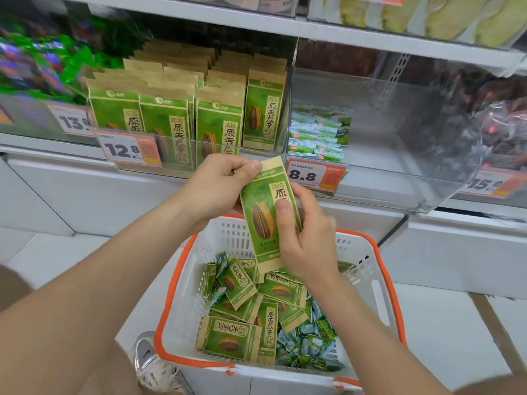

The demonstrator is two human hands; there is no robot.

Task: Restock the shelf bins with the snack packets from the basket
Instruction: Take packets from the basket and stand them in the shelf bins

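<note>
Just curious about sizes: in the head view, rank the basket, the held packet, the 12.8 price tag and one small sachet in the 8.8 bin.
1. basket
2. held packet (nearer the camera, so flattered)
3. 12.8 price tag
4. small sachet

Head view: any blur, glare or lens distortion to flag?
Head view: sharp at centre, print on the green-and-kraft paper sunflower-seed packet is readable; smeared toward the edges, worst on the shiny green foil bags top left; soft reflections haze the clear plastic bin on the right; wide-angle bowing curves the white shelf edge; lighting flat, no hard shadows.
</note>
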